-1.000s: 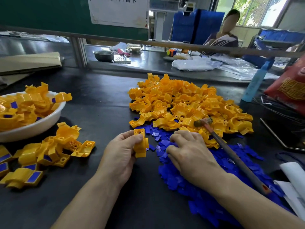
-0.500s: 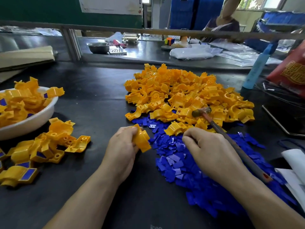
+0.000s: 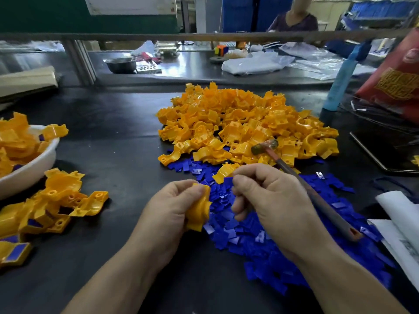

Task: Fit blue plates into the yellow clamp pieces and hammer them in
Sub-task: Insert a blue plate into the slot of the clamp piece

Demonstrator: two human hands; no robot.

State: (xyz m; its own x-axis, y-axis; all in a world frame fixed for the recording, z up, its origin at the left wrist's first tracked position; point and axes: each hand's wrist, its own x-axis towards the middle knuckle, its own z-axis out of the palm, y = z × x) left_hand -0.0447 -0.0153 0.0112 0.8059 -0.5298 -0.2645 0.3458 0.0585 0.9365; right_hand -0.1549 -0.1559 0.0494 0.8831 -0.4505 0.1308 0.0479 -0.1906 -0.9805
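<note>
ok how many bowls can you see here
2: a white bowl at the left edge, holding yellow clamp pieces, and a metal bowl on the far bench. More may be hidden.

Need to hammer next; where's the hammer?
Head view, right side: the hammer lies right of the right hand, head on the yellow clamp pile, handle across the blue plates.

We see a dark table (image 3: 118, 137) bearing heaped yellow clamp pieces (image 3: 244, 123) touching scattered blue plates (image 3: 272, 257). A white bowl (image 3: 27, 175) sits left.

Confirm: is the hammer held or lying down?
Lying down: the hammer rests across the clamp pile and blue plates, beyond the right hand, ungripped.
</note>
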